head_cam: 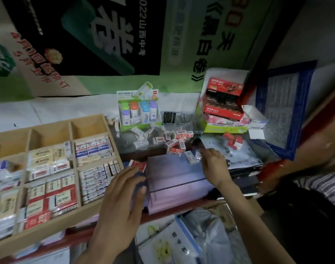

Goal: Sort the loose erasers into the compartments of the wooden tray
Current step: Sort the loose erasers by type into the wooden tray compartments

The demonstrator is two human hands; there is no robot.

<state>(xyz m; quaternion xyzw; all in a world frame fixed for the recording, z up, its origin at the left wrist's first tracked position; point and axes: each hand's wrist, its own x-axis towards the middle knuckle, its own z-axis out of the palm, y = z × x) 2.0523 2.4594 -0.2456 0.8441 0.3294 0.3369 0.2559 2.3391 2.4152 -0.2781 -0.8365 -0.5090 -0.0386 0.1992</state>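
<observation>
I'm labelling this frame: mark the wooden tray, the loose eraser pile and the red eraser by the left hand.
wooden tray (58, 224), head view, its front wall.
loose eraser pile (180, 143), head view, an eraser mid-pile.
red eraser (138, 165), head view, its top face.

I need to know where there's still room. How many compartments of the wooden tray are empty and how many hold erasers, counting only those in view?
Empty compartments: 3 (the far row)
Compartments with erasers: 6
Total in view: 9. The wooden tray runs off the left edge, so there may be more.
</observation>
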